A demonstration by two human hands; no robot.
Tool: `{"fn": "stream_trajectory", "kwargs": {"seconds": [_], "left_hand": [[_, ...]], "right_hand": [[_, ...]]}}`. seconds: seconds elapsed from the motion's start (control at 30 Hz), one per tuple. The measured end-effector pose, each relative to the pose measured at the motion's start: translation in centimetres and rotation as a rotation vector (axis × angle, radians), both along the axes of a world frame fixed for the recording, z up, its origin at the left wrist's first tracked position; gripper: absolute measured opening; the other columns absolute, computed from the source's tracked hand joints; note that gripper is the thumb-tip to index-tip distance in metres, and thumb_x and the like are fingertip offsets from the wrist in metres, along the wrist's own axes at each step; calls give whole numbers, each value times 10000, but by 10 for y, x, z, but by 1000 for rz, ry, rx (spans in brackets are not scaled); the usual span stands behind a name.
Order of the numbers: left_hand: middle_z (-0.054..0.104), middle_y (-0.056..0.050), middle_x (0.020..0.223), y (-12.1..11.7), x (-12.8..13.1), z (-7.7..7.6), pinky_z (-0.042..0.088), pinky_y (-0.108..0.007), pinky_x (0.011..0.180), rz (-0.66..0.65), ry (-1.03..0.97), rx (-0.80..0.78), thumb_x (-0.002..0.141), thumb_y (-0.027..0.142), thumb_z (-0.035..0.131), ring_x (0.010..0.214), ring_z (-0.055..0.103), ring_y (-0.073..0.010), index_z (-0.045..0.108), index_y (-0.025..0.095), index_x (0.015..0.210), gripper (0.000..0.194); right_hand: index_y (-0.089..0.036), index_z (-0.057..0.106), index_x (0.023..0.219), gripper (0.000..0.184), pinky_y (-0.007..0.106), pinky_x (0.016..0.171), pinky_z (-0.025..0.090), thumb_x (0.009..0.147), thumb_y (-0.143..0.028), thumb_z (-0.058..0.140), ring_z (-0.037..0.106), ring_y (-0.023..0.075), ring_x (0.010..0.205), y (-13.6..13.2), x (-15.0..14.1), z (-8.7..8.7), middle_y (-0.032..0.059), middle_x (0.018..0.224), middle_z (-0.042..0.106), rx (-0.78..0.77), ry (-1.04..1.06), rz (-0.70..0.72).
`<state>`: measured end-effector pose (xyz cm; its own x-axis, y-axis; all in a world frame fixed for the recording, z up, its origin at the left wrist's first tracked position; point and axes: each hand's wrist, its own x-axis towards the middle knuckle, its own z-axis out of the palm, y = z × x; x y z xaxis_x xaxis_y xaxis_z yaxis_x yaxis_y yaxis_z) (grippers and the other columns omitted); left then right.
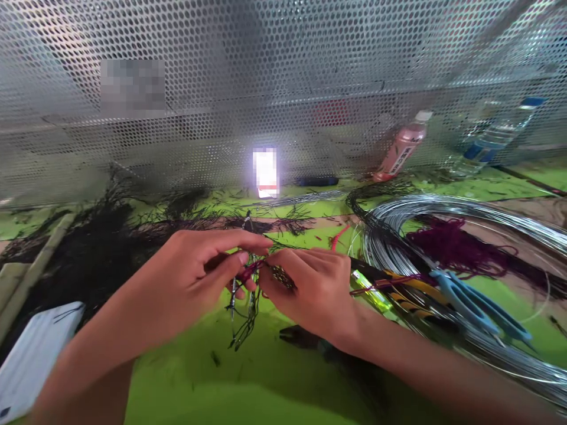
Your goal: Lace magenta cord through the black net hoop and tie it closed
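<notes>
Purple yarn, frame centre: right hand pinches it, fingertips closed; left hand half-curled beside, grip unclear (probably steadying it).

Green tabletop bears scissors and coiled wire.

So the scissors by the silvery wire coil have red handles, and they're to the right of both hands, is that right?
Not quite: the head view shows that the scissors are light blue at the handles, not red. They do lie by the silvery wire coil, right of the left hand and right hand.
</notes>
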<state>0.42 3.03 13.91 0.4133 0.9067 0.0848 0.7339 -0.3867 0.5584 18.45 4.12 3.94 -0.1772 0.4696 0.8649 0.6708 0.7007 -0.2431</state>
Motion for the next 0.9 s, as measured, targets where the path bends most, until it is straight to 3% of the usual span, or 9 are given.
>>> {"fn": "stream_trajectory", "kwargs": {"seconds": [0.13, 0.3, 0.5, 0.73, 0.9], "left_hand": [[794, -4, 995, -1, 5, -2, 539, -274, 563, 40, 39, 66, 973, 361, 534, 642, 688, -152, 726, 282, 1250, 346], [744, 13, 772, -4, 8, -5, 485, -313, 583, 55, 149, 179, 1017, 390, 479, 598, 663, -171, 721, 240, 1092, 294], [729, -64, 982, -10, 9, -11, 473, -366, 697, -12, 292, 302, 1048, 332, 405, 834, 680, -231, 687, 188, 1004, 320], [662, -91, 1185, -13, 10, -13, 502, -413, 805, 43, 378, 279, 1065, 374, 331, 934, 675, -242, 670, 186, 878, 430], [635, -92, 1366, -16, 4, -13, 457, -499, 1068, 30, 347, 168, 1066, 435, 298, 1204, 628, -294, 706, 197, 936, 490]], "right_hand": [[-203, 509, 582, 237, 260, 476, 284, 791, -124, 585, 398, 64, 412, 2, 1, 0, -88, 472, 545, 40, -12, -23], [-203, 501, 595, 257, 268, 481, 285, 816, -115, 601, 418, 57, 443, 2, 2, 1, -90, 477, 527, 55, -27, -15], [-199, 470, 600, 283, 276, 474, 270, 821, -112, 623, 380, 55, 444, 1, 5, 3, -96, 479, 493, 80, -41, 16], [-207, 449, 607, 286, 277, 490, 258, 829, -112, 603, 369, 68, 454, 1, 5, 1, -89, 479, 487, 81, -53, 19], [-209, 451, 604, 274, 278, 492, 271, 818, -115, 595, 398, 69, 453, 1, 4, 0, -87, 487, 497, 80, -63, 33]]}}
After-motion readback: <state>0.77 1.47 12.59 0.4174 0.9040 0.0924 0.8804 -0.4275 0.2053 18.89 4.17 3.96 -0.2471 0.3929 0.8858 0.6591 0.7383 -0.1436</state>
